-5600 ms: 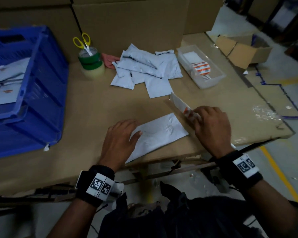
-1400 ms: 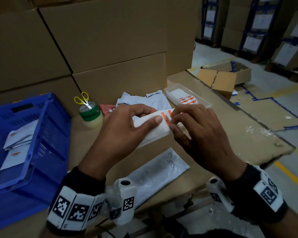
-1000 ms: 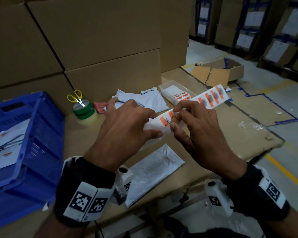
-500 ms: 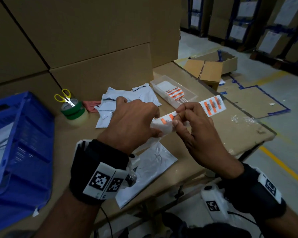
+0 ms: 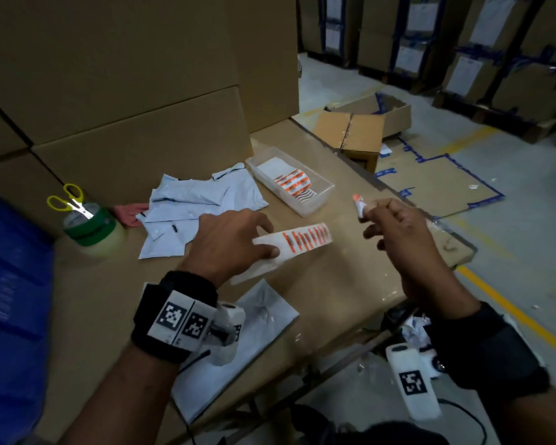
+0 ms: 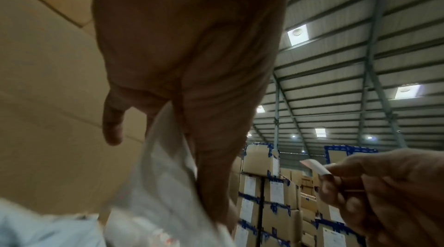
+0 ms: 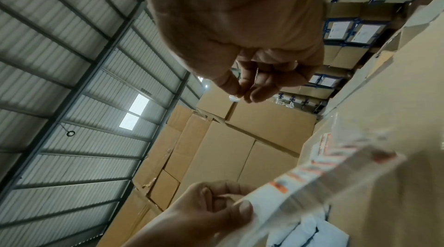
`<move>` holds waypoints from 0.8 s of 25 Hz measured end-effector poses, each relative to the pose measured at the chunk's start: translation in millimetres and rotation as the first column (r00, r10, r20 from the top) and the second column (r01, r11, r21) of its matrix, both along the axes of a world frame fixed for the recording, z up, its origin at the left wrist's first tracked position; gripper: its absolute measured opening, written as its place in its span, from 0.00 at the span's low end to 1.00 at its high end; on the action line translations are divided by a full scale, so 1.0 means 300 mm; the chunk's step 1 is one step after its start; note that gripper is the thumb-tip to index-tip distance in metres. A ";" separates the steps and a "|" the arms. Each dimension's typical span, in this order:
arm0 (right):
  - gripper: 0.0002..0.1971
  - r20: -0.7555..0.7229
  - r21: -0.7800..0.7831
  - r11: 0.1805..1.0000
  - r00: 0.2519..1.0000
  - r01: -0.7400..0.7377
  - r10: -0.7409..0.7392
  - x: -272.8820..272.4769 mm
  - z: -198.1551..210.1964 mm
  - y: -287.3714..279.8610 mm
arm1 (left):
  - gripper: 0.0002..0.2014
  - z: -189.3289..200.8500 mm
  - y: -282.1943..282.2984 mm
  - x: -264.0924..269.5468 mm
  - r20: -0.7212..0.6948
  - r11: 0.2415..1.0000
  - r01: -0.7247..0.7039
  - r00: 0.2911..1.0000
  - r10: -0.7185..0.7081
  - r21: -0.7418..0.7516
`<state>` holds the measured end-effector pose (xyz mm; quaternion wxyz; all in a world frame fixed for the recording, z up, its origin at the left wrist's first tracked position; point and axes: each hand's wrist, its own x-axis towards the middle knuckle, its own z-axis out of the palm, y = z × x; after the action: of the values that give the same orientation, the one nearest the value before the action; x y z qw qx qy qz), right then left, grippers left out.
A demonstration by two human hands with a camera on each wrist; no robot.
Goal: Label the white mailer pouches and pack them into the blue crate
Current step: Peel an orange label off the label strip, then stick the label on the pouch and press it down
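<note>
From the head view we see our left hand [image 5: 228, 242] raised over the table [image 5: 350, 271], thumb and fingers pinching a label strip [image 5: 297, 240] of orange-and-white stickers that sticks out to the right. Our right hand [image 5: 398, 232] is apart from it, further right, with one peeled label [image 5: 358, 203] pinched at the fingertips and pointing up. A white pouch [image 5: 254, 335] lies flat at the near edge, partly under our left wrist; a heap of pouches [image 5: 199, 203] lies farther off against the cardboard boxes [image 5: 126, 91]. The blue crate [image 5: 10, 300] fills the left edge, and only its outer wall shows here. Right of the heap stands a clear tray [image 5: 321, 200] holding more stickers; left of it scissors [image 5: 71, 202] rest on tape rolls [image 5: 93, 232]. The left wrist view adds what the head camera hides: the underside of the left hand [image 6: 187, 51], with the strip [image 6: 168, 184] running down between thumb and fingers, and the right hand [image 6: 389, 190] at lower right gripping the label [image 6: 314, 166] by one end. The right wrist view looks up at the right hand [image 7: 240, 32], where thumb and forefinger close tightly on the label [image 7: 234, 98], only a sliver of it showing. Below, the left hand [image 7: 204, 213] clamps the strip [image 7: 324, 177], blurred toward its far end.
</note>
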<state>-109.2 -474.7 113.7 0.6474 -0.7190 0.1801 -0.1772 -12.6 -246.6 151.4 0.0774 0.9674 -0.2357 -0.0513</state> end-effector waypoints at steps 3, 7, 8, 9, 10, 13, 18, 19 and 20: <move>0.08 -0.002 0.007 0.998 0.998 -0.059 0.059 -0.005 -0.047 -0.024 | 0.17 -0.105 -0.050 0.055 0.033 0.987 -0.037 0.999 0.043 -0.158; 0.06 0.005 0.028 0.995 0.995 -0.099 0.099 -0.006 -0.074 -0.047 | 0.12 -0.221 -0.091 0.130 0.076 0.956 -0.070 0.993 0.095 -0.284; 0.06 0.001 0.046 0.994 0.995 -0.104 0.104 -0.004 -0.079 -0.050 | 0.12 -0.246 -0.095 0.151 0.082 0.957 -0.091 0.990 0.118 -0.275; 0.06 -0.007 0.057 0.993 0.994 -0.107 0.107 -0.003 -0.085 -0.049 | 0.13 -0.267 -0.096 0.169 0.100 0.962 -0.114 0.985 0.143 -0.249; 0.06 -0.020 0.054 0.992 0.993 -0.115 0.116 -0.001 -0.094 -0.043 | 0.16 -0.288 -0.087 0.184 0.127 0.967 -0.139 0.978 0.168 -0.214; 0.06 -0.030 -0.007 0.990 0.989 -0.143 0.143 0.005 -0.129 -0.009 | 0.22 -0.325 -0.018 0.186 0.222 0.969 -0.145 0.957 0.189 -0.198; 0.09 0.003 -0.150 0.958 0.969 -0.245 0.248 0.012 -0.198 0.098 | 0.17 -0.301 0.229 0.008 0.116 0.886 -0.241 0.944 0.309 -0.397; 0.09 0.000 -0.174 0.950 0.964 -0.261 0.265 0.012 -0.214 0.123 | 0.15 -0.307 0.286 -0.041 0.076 0.880 -0.256 0.948 0.310 -0.401; 0.10 -0.010 -0.192 0.942 0.960 -0.277 0.280 0.012 -0.232 0.157 | 0.14 -0.323 0.348 -0.096 0.001 0.865 -0.293 0.947 0.321 -0.408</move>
<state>-105.5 -427.5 44.2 0.5954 -0.7945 0.0531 -0.1068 -41.5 -142.1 54.6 0.2737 0.9569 -0.0866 0.0444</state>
